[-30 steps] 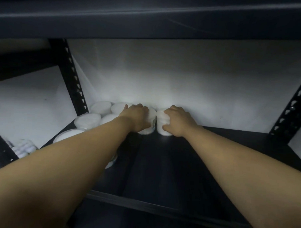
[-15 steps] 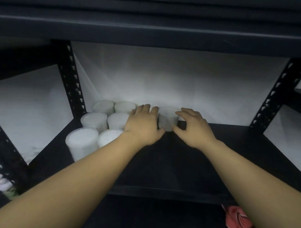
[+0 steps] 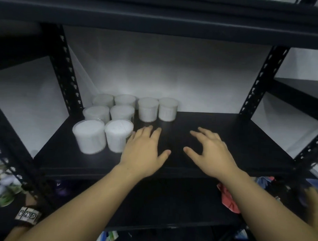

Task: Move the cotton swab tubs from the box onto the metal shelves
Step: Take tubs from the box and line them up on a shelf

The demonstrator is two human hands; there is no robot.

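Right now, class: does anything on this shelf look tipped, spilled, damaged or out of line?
Nothing stands out. All eight cotton swab tubs stand upright with lids on at the shelf's back left. Both hands, left hand and right hand, are open and empty.
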